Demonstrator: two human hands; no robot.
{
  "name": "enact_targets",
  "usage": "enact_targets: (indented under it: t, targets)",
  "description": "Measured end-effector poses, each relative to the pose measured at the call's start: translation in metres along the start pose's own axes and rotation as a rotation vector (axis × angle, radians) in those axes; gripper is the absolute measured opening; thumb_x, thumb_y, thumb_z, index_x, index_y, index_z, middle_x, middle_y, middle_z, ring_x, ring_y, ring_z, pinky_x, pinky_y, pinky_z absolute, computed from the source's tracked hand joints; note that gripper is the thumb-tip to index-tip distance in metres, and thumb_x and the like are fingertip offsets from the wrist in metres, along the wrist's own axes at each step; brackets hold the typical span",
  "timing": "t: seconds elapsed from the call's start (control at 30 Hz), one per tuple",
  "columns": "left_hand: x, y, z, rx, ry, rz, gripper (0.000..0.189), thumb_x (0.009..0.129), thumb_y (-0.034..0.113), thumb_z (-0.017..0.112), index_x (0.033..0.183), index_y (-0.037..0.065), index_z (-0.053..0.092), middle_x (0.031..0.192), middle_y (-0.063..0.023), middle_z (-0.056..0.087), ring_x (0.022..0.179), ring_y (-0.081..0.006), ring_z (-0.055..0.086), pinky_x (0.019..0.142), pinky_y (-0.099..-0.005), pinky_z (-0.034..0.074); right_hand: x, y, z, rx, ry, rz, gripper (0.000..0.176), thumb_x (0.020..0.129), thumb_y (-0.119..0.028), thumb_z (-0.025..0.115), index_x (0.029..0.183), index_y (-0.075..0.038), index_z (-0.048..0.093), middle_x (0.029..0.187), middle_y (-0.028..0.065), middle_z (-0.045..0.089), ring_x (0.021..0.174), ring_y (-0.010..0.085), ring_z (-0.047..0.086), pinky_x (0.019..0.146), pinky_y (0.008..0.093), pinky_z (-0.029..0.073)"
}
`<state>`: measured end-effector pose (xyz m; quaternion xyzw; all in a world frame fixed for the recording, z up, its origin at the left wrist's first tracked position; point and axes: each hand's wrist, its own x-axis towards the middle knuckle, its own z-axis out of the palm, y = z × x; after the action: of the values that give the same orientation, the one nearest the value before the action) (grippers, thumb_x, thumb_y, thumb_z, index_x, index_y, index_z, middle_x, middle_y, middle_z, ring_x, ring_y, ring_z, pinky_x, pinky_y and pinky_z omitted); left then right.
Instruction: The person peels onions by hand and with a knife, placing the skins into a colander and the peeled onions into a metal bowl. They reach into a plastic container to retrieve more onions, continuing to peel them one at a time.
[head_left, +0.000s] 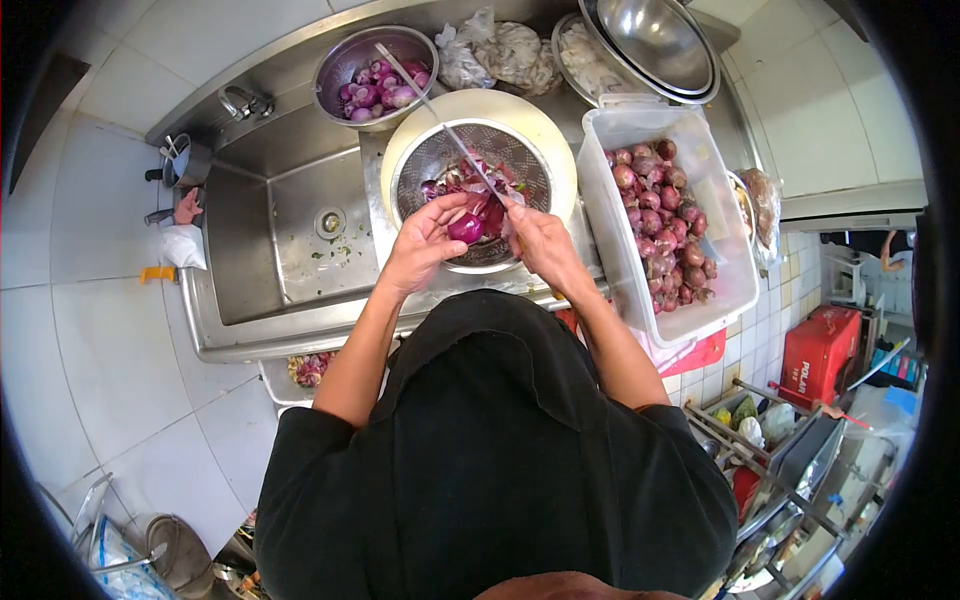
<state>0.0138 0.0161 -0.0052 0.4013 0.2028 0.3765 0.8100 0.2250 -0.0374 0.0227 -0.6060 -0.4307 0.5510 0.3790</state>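
Observation:
Between the fingers of my left hand [423, 240] is a shiny purple red onion [465, 228]. My right hand [543, 243] grips a long knife [440, 118], its blade pointing up and to the left. Loose onion skin [492, 215] hangs by the fingers of my right hand. Both hands are over a perforated metal colander [525, 150] that contains onion skins and scraps. Under the colander is a round cream-coloured board or lid [398, 150]. Most of the knife's handle is hidden inside my right hand.
Right of the colander, a translucent plastic bin [735, 265] contains many unpeeled red onions [665, 215]. Peeled onions fill a metal bowl [325, 85] at the back. Stacked steel bowls [655, 40] and plastic bags [465, 60] stand behind. A sink basin [300, 200] lies left.

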Motion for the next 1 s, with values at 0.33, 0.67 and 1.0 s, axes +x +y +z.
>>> enact_targets:
  t: [0.33,0.67,1.0]
  targets:
    - [-0.002,0.016,-0.013,-0.116,-0.007,0.119,0.066,0.081,-0.004,0.064,0.143,-0.001,0.040,0.145,-0.0170,0.046,0.135,-0.0298,0.046,0.116,-0.0412,0.032,0.007,0.003,-0.005,0.205,0.097,0.157,0.052,0.102,-0.054,0.042,0.117,-0.009,0.065,0.064,0.0011,0.051,0.043,0.0077,0.040,0.039,0.0231,0.031]
    - [0.010,0.011,-0.002,0.260,0.097,0.085,0.065,0.077,-0.016,0.066,0.137,-0.001,0.047,0.131,-0.0107,0.055,0.120,-0.0190,0.056,0.102,-0.0327,0.049,-0.013,-0.015,0.010,-0.082,-0.095,-0.151,0.052,0.100,-0.037,0.056,0.140,-0.005,0.051,0.137,0.0195,0.057,0.129,0.0256,0.053,0.107,0.0342,0.039]
    - [-0.003,0.010,0.008,0.317,0.164,0.031,0.064,0.076,-0.016,0.067,0.136,-0.003,0.050,0.132,-0.0121,0.056,0.120,-0.0208,0.057,0.104,-0.0348,0.046,-0.013,0.000,0.020,-0.223,-0.017,-0.278,0.054,0.100,-0.044,0.052,0.138,-0.006,0.053,0.100,0.0164,0.069,0.098,0.0279,0.066,0.085,0.0363,0.049]
